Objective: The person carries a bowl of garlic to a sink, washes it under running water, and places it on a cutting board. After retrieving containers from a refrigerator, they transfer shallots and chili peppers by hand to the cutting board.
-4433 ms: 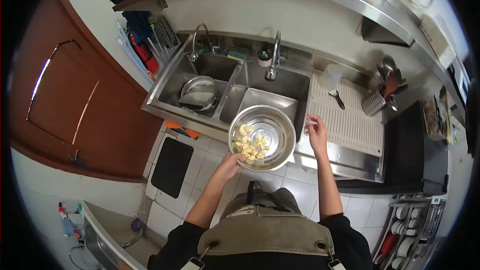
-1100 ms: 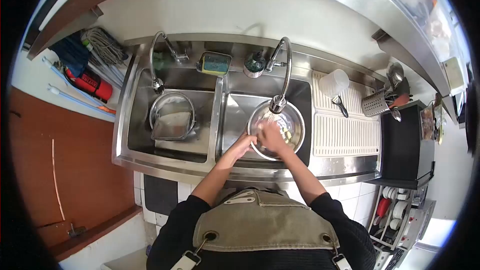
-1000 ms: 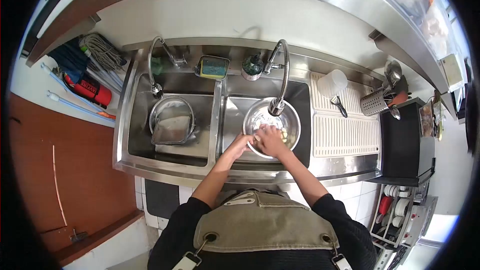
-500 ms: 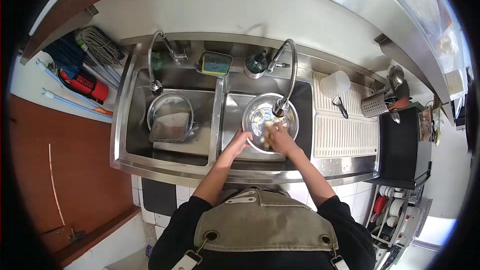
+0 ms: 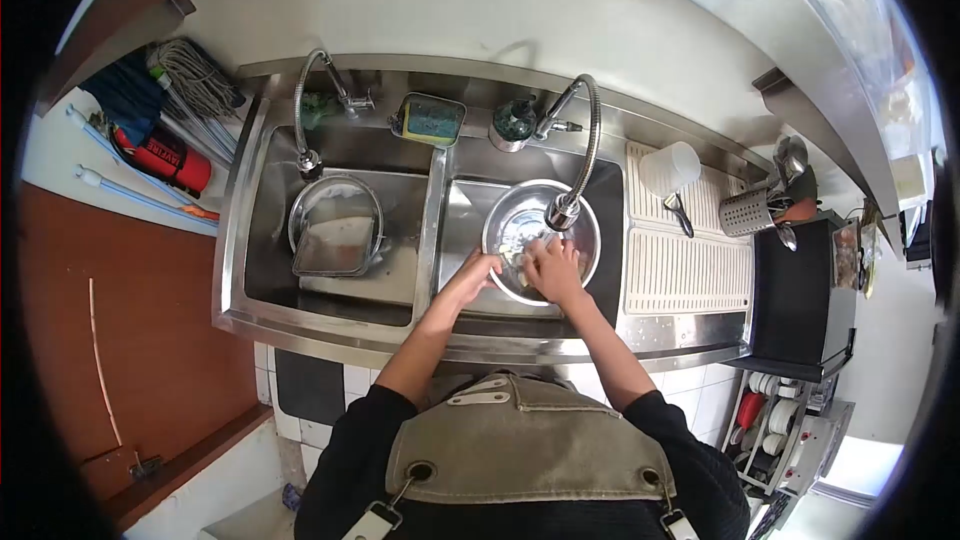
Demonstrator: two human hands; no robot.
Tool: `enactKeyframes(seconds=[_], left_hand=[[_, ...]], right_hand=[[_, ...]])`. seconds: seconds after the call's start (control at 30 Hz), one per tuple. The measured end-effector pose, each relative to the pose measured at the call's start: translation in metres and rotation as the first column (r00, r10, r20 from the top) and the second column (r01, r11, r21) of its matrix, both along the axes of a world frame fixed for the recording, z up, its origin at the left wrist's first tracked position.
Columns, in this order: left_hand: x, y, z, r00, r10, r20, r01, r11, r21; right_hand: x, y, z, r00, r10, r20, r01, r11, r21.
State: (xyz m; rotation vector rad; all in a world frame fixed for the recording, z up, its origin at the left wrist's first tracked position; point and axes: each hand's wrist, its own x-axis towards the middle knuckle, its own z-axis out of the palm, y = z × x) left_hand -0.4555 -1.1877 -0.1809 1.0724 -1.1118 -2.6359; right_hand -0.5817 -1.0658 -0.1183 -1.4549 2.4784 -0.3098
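- Stainless steel mixing bowl: located in the right-hand basin of a double sink, below the head of a flexible-neck faucet. The position appears to keep the outlet within the rim; whether water is flowing cannot be determined.
- Left hand: at the bowl's near-left rim, thumb above and fingers curled around the edge, apparently pinching it. The grip likely steadies the bowl against the other hand's motion.
- Right hand: inside the bowl, back upward, fingers slightly spread and pointing down. Whether the tips pinch anything cannot be told.
- Pale pieces: in the bowl beside the right fingers, partly covered and too blurred to identify. The bowl's wall keeps them contained.
- Left-hand basin: a round metal bowl holds a tilted rectangular container, apart from the work.
- Rear ledge: sponge in a holder and dispenser bottle, presumably kept within reach.
- Ribbed drainboard, right: translucent tub and black-handled utensil, seemingly placed to drain.
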Motion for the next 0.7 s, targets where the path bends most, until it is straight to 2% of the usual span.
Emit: enactKeyframes(seconds=[0.03, 0.07, 0.13, 0.17, 0.2, 0.27, 0.3, 0.33, 0.4, 0.43, 0.47, 0.53, 0.6, 0.67, 0.7], left_hand=[[0.001, -0.004, -0.002, 0.996, -0.088, -0.004, 0.088, 0.996, 0.016], [0.001, -0.002, -0.003, 0.996, -0.090, -0.005, 0.090, 0.996, 0.017], [-0.002, 0.005, 0.012, 0.995, -0.081, 0.052, 0.081, 0.997, -0.012], [-0.004, 0.008, 0.008, 0.995, -0.087, 0.052, 0.089, 0.995, -0.033], [-0.005, 0.012, 0.011, 0.995, -0.089, 0.050, 0.091, 0.995, -0.033], [-0.003, 0.020, 0.017, 0.996, -0.077, 0.039, 0.078, 0.997, -0.009], [-0.002, 0.020, 0.015, 0.992, -0.126, 0.009, 0.126, 0.992, 0.025], [-0.001, 0.022, 0.013, 0.992, -0.124, 0.011, 0.124, 0.992, 0.025], [0.000, 0.025, 0.015, 0.995, -0.085, 0.044, 0.085, 0.996, -0.014], [0.003, 0.025, 0.023, 0.998, -0.062, 0.008, 0.062, 0.998, -0.017], [0.002, 0.024, 0.023, 0.998, -0.062, 0.008, 0.062, 0.998, -0.017], [-0.003, 0.021, 0.012, 1.000, -0.013, -0.008, 0.013, 1.000, 0.000], [-0.008, 0.019, 0.001, 0.998, -0.053, -0.015, 0.053, 0.999, 0.008], [-0.014, 0.021, -0.002, 0.989, -0.145, -0.037, 0.147, 0.987, 0.061], [-0.013, 0.028, 0.012, 0.999, -0.053, -0.001, 0.053, 0.999, -0.005]], right_hand=[[-0.001, 0.002, -0.002, 0.998, -0.009, 0.057, 0.006, 0.999, 0.048], [0.002, 0.005, -0.008, 0.998, -0.011, 0.057, 0.009, 0.999, 0.049], [0.008, 0.009, -0.012, 0.986, 0.157, 0.062, -0.159, 0.987, 0.030], [0.005, 0.010, -0.012, 0.970, 0.177, 0.167, -0.187, 0.981, 0.050], [-0.001, 0.008, -0.013, 0.971, 0.174, 0.165, -0.185, 0.981, 0.050], [-0.018, 0.012, -0.025, 0.905, 0.181, 0.385, -0.188, 0.982, -0.021], [-0.021, 0.007, -0.030, 0.960, 0.274, 0.053, -0.271, 0.961, -0.056], [-0.026, 0.011, -0.031, 0.960, 0.276, 0.055, -0.273, 0.960, -0.057], [-0.037, 0.015, -0.011, 0.977, 0.098, -0.190, -0.112, 0.992, -0.063], [-0.045, 0.015, -0.004, 0.997, 0.049, -0.067, -0.041, 0.992, 0.120], [-0.045, 0.018, -0.011, 0.997, 0.050, -0.067, -0.041, 0.992, 0.120], [-0.040, 0.026, -0.026, 0.995, 0.084, -0.051, -0.083, 0.996, 0.013], [-0.022, 0.027, -0.021, 0.994, 0.107, 0.010, -0.107, 0.994, 0.001], [-0.001, 0.020, -0.011, 0.940, 0.070, 0.334, -0.052, 0.997, -0.063], [0.007, 0.019, -0.018, 0.927, 0.023, 0.376, 0.041, 0.986, -0.161]])
